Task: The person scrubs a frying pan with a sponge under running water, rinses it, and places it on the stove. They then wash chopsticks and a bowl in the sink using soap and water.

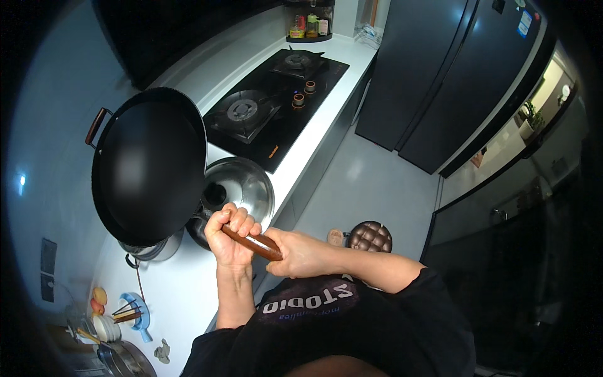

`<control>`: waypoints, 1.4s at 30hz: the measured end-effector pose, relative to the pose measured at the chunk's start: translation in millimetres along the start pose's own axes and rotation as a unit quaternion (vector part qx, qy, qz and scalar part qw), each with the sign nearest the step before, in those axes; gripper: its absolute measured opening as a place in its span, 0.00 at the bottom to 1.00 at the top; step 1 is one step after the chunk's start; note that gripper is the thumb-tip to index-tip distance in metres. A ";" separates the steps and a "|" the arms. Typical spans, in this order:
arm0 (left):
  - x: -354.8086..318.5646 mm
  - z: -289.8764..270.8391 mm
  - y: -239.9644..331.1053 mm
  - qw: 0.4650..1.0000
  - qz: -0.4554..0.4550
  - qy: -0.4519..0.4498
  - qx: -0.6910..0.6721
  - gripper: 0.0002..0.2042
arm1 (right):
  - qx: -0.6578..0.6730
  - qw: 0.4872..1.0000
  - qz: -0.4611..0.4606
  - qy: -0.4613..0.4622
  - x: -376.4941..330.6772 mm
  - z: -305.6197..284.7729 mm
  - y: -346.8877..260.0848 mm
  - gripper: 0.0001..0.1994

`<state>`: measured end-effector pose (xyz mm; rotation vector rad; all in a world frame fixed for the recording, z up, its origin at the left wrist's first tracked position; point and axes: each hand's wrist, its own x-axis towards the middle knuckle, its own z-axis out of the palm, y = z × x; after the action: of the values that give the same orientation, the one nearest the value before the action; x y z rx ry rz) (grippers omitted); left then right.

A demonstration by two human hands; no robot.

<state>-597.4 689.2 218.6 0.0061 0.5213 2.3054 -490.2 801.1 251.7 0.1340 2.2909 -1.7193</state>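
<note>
A large black wok is held up in the air, tilted so that its dark inside shows. Around the middle of its brown wooden handle my left hand is closed. My right hand grips the end of the same handle, its fingers partly hidden. A small wooden side handle is on the wok's far left rim. Below, on the counter, a shiny metal lid with a black knob is partly covered by the wok and my left hand.
A black gas hob with two burners is set into the white counter. A metal pot stands under the wok. At lower left are a blue dish, bowls and fruit. A dark fridge and a round tufted stool stand at right.
</note>
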 end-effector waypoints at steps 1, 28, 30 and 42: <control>9.6 3.1 -6.6 1.000 0.000 0.003 0.004 0.06 | 0.015 1.000 -0.010 0.005 1.4 -10.2 6.3 0.13; 351.8 141.8 -229.6 0.991 -0.122 0.049 0.023 0.09 | 0.156 0.981 0.028 0.110 18.0 -376.3 117.4 0.13; 386.1 147.8 -234.2 0.992 -0.116 0.037 0.028 0.10 | 0.156 0.981 0.027 0.110 35.1 -405.5 122.4 0.13; 578.8 148.2 -251.3 0.992 -0.117 0.034 -0.021 0.09 | 0.129 0.985 0.067 0.095 151.9 -559.9 153.1 0.10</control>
<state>-814.4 1298.4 174.4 -0.1469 0.4823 2.0924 -690.0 1365.4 212.4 0.5121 2.1156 -1.9975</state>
